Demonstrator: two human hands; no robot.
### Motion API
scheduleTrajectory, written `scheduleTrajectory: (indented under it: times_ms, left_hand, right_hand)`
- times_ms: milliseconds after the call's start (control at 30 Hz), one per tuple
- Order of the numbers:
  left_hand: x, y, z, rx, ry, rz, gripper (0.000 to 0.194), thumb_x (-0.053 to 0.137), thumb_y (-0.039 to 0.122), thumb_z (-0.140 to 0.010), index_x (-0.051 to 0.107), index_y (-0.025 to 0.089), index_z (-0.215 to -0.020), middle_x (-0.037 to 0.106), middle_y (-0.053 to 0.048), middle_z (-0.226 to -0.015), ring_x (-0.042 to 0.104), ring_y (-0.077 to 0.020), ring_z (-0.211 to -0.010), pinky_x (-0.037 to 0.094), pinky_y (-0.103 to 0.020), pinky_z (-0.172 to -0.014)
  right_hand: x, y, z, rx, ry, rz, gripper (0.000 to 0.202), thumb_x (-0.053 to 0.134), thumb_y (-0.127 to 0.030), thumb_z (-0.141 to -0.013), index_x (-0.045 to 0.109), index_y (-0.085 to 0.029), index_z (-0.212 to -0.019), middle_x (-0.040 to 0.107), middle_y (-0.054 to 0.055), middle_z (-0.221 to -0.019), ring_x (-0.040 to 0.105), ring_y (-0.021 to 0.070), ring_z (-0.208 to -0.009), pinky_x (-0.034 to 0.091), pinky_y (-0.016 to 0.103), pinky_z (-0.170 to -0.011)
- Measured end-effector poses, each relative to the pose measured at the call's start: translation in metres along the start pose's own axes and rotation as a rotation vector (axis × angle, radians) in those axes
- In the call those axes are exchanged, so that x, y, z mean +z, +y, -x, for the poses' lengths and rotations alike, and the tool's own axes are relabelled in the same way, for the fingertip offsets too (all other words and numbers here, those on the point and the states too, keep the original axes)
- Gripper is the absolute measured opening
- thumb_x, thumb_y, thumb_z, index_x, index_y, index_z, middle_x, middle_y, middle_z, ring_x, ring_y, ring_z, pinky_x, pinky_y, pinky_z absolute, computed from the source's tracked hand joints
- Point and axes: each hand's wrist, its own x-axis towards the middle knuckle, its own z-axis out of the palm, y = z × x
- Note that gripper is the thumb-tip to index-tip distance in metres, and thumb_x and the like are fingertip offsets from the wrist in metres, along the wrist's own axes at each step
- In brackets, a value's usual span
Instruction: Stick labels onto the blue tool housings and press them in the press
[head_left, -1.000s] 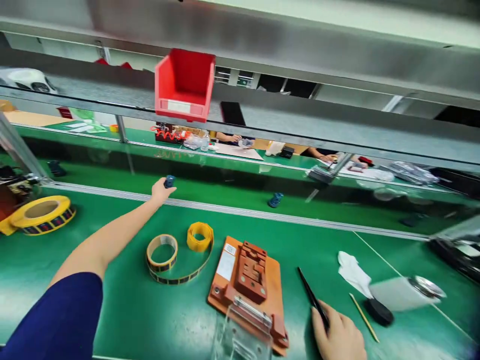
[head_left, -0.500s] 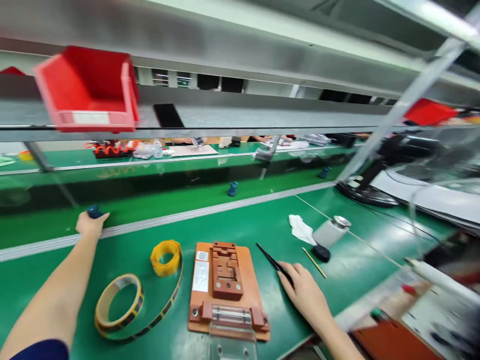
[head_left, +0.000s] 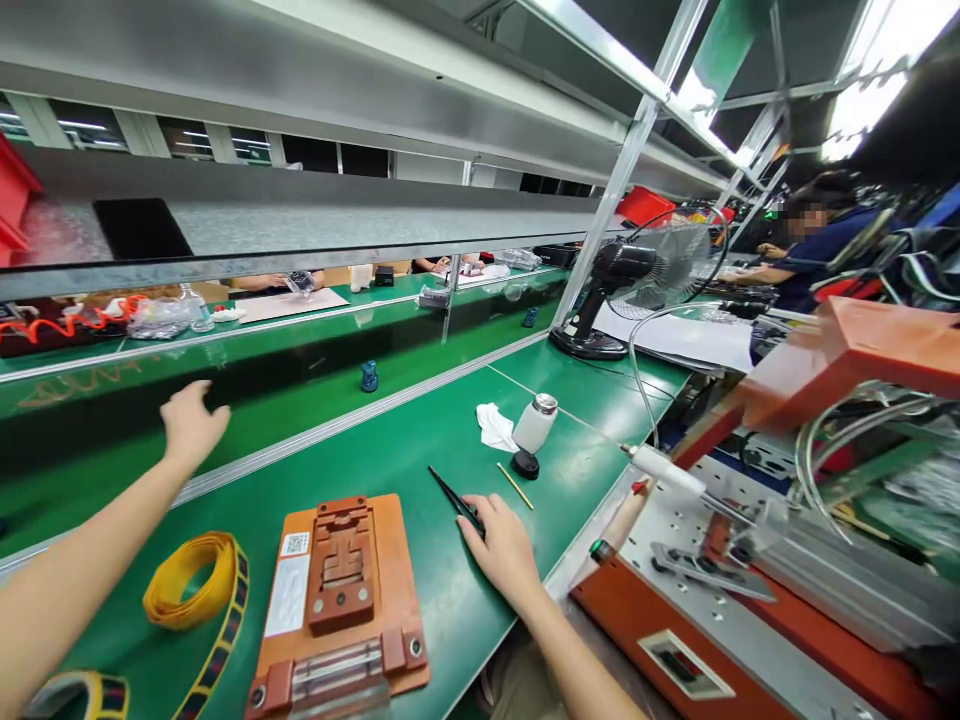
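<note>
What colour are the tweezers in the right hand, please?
The tweezers are black, seen best in the head view.

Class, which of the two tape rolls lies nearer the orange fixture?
The upper yellow roll, its ring wholly visible; the other roll, pale inside, lies farther left, cut off at the bottom.

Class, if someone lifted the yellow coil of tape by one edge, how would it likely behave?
The yellow coil would probably flop, since its thin strip already bends in a curve. It may unwind, as no band shows around its turns. It is likely light, having an open middle.
</note>
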Motion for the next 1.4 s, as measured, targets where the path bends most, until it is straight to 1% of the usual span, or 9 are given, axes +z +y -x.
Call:
scheduleTrajectory:
  times_ms: [167, 300, 400, 533, 767, 967, 1167, 1267, 1400]
  left_hand:
    - [0.091, 0.101, -0.013, 0.172, -0.225, 0.099, 0.025, 0.066, 0.032, -0.097, 0.067, 0.016, -0.117, 0.066, -0.009, -0.124, 0.065, -0.0248, -0.112, 0.055, -0.047, -0.097]
    - [0.160, 0.180, -0.026, 0.184, -0.235, 0.145, 0.038, 0.066, 0.033, -0.097, 0.060, 0.019, -0.131, 0.058, -0.012, -0.139, 0.060, -0.0282, -0.121, 0.053, -0.051, -0.101]
    - [0.187, 0.205, -0.031, 0.106, -0.203, 0.162, 0.044, 0.066, 0.034, -0.097, 0.056, 0.019, -0.137, 0.053, -0.013, -0.145, 0.057, -0.0309, -0.126, 0.051, -0.055, -0.103]
    - [0.195, 0.206, -0.034, 0.026, -0.227, 0.220, 0.039, 0.067, 0.034, -0.097, 0.059, 0.018, -0.132, 0.058, -0.012, -0.137, 0.061, -0.0285, -0.119, 0.054, -0.051, -0.099]
    - [0.150, 0.192, -0.013, -0.101, -0.254, 0.514, 0.033, 0.071, 0.034, -0.093, 0.064, 0.015, -0.119, 0.065, -0.010, -0.123, 0.064, -0.0256, -0.111, 0.054, -0.047, -0.095]
    - [0.063, 0.161, 0.057, -0.154, -0.571, 0.957, 0.059, 0.092, 0.047, -0.063, 0.071, 0.016, -0.109, 0.070, -0.009, -0.112, 0.067, -0.0249, -0.102, 0.055, -0.036, -0.086]
    - [-0.019, 0.115, 0.139, -0.287, -0.862, 1.190, 0.068, 0.095, 0.051, -0.058, 0.073, 0.018, -0.114, 0.069, -0.016, -0.127, 0.070, -0.0292, -0.100, 0.058, -0.038, -0.078]
    - [-0.041, 0.100, 0.167, -0.384, -0.973, 1.287, 0.063, 0.096, 0.042, -0.063, 0.070, 0.018, -0.115, 0.068, -0.016, -0.131, 0.071, -0.0293, -0.103, 0.059, -0.040, -0.083]
    - [-0.051, 0.093, 0.189, -0.422, -1.073, 1.395, 0.060, 0.094, 0.034, -0.068, 0.067, 0.018, -0.119, 0.072, -0.014, -0.123, 0.071, -0.0271, -0.107, 0.057, -0.039, -0.092]
  right_hand:
    - [-0.001, 0.004, 0.002, 0.012, 0.028, -0.152, 0.023, 0.056, -0.033, -0.095, 0.066, -0.024, -0.114, 0.065, 0.006, -0.093, 0.067, 0.0230, -0.085, 0.054, 0.038, -0.078]
    - [0.000, 0.006, 0.005, 0.032, 0.057, -0.207, 0.020, 0.060, -0.029, -0.092, 0.067, -0.025, -0.111, 0.066, 0.005, -0.091, 0.067, 0.0240, -0.081, 0.054, 0.038, -0.075]
    - [0.001, 0.006, 0.007, 0.040, 0.061, -0.218, 0.020, 0.063, -0.027, -0.090, 0.067, -0.026, -0.109, 0.066, 0.005, -0.092, 0.068, 0.0255, -0.083, 0.055, 0.038, -0.074]
    - [0.001, 0.005, 0.006, 0.056, 0.047, -0.227, 0.021, 0.064, -0.025, -0.088, 0.066, -0.027, -0.109, 0.066, 0.005, -0.093, 0.068, 0.0268, -0.087, 0.054, 0.038, -0.075]
    - [-0.005, 0.004, 0.003, 0.076, -0.015, -0.244, 0.019, 0.060, -0.028, -0.092, 0.067, -0.023, -0.110, 0.065, 0.006, -0.095, 0.065, 0.0251, -0.089, 0.052, 0.038, -0.080]
    - [-0.005, 0.004, 0.002, 0.073, -0.017, -0.254, 0.028, 0.055, -0.041, -0.095, 0.069, -0.020, -0.108, 0.062, 0.005, -0.089, 0.063, 0.0222, -0.085, 0.049, 0.034, -0.077]
    - [-0.011, 0.001, -0.004, 0.064, 0.033, -0.295, 0.041, 0.051, -0.052, -0.095, 0.070, -0.017, -0.103, 0.066, 0.010, -0.092, 0.061, 0.0240, -0.085, 0.051, 0.041, -0.082]
    - [-0.025, -0.034, -0.011, -0.061, 0.060, -0.354, 0.037, 0.056, -0.048, -0.093, 0.069, -0.020, -0.113, 0.067, 0.014, -0.110, 0.059, 0.0298, -0.108, 0.048, 0.051, -0.099]
    - [-0.044, -0.116, -0.021, -0.485, -0.322, -0.574, 0.081, 0.074, -0.046, -0.083, 0.039, -0.026, -0.153, 0.046, 0.013, -0.153, 0.042, 0.0306, -0.141, 0.042, 0.049, -0.114]
